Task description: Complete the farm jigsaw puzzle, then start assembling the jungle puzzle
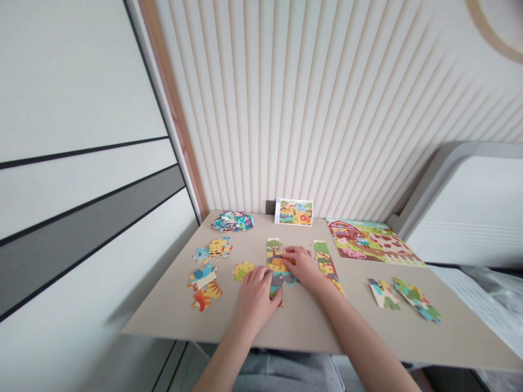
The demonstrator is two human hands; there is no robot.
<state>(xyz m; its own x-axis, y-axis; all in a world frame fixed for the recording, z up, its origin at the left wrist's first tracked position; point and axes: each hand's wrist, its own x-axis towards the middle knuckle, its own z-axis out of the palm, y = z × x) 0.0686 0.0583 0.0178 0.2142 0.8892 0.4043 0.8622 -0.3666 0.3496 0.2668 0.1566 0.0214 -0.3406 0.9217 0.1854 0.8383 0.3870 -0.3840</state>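
Both left hand (255, 298) and right hand (300, 265) rest fingers on jigsaw pieces (274, 249).

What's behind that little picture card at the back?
A ribbed wall, and a dark rectangular object showing past the card's left edge; the rest behind the card is hidden.

Narrow gap between right hand (300, 267) and puzzle strip (326, 262), wider gap between yellow piece (243, 270) and left pieces (203, 276), wall (286, 109) behind table (163, 318)
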